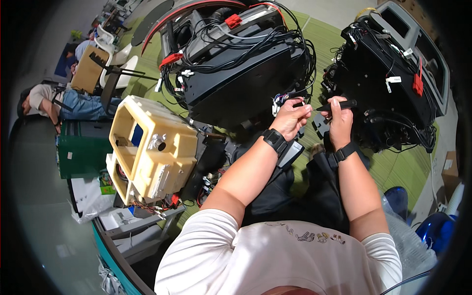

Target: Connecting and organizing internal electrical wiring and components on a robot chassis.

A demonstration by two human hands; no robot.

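Observation:
My left hand (291, 119) is closed in a pinch in front of the middle black machine housing (241, 83). What lies between its fingertips is too small to make out. Just beside those fingers hangs a bunch of white connectors (277, 104) with thin coloured wires. My right hand (340, 120) grips a black pen-shaped tool (347, 104), its narrow tip pointing left toward my left fingertips. A small gap shows between the two hands. Both wrists carry black bands.
Black cables and red connectors (233, 20) lie over the middle housing. At right stands a second cabled black housing (388, 83); at left, a cream plastic casing (172, 152). A person (64, 103) sits at far left near white chairs (129, 69). Green mat (393, 169) lies underneath.

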